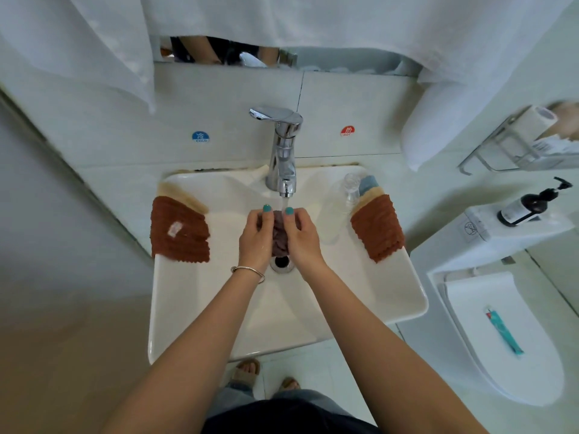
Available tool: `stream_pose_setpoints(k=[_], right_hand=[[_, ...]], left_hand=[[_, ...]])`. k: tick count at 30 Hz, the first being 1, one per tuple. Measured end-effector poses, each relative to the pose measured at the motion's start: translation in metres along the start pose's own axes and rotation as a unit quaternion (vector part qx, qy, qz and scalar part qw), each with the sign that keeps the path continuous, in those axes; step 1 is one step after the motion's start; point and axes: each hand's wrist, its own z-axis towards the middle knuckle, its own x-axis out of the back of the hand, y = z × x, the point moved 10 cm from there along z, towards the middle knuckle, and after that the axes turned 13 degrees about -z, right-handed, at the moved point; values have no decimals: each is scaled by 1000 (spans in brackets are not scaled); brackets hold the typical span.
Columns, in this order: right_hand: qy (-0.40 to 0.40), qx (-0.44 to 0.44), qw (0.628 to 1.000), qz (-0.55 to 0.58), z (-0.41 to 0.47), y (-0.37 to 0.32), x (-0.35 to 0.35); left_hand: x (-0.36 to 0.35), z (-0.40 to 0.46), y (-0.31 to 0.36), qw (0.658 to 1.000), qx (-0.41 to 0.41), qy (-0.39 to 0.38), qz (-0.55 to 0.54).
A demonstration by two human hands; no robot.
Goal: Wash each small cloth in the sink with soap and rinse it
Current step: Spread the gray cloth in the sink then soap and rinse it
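Brown waffle-knit cloth (pixel 279 234), soaked and bunched, sits squeezed between my left hand (pixel 257 238) and right hand (pixel 301 234) under the tap (pixel 283 145) stream, above the drain (pixel 282 263). Both clench it. I judge it limp, water-heavy and slick with soap, best gripped mid-bundle. More ribbed cloths (pixel 180 228) drape the glossy ceramic sink (pixel 360 296) rim.

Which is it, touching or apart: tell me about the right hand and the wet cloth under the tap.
Touching. The head view shows the right hand and left hand gripping the dark wet cloth between them, under the faucet stream.
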Motion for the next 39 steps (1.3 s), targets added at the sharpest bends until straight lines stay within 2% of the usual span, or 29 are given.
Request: stream_pose_setpoints(k=[3, 6, 12, 17, 21, 24, 26, 32, 36, 39], right_hand=[[21, 0, 999, 35, -1, 1, 1], [25, -25, 999, -4, -2, 5, -2], [52, -46, 998, 2, 8, 7, 3], [73, -26, 997, 15, 16, 3, 7], [98, -1, 995, 2, 20, 7, 13], [88, 10, 996, -15, 24, 9, 9], [67, 11, 998, -5, 24, 8, 4], [29, 25, 995, 94, 16, 2, 11], [-45, 22, 993, 104, 2, 29, 2], [-40, -12, 995, 95, -2, 46, 5]], left_hand=[[-6, -6, 10, 1000, -16, 7, 4], [-9, -7, 25, 998, -40, 45, -13], [-18, 5, 11, 996, 24, 63, -51], [-21, 17, 5, 994, 34, 81, -61], [-24, 20, 12, 997, -8, 69, 30], [-19, 17, 11, 995, -10, 89, 32], [-16, 13, 16, 996, -27, 73, 34], [-3, 5, 12, 997, -41, -51, 50], [-19, -3, 26, 994, -81, -66, 32], [-33, -7, 23, 989, -95, -75, 84]])
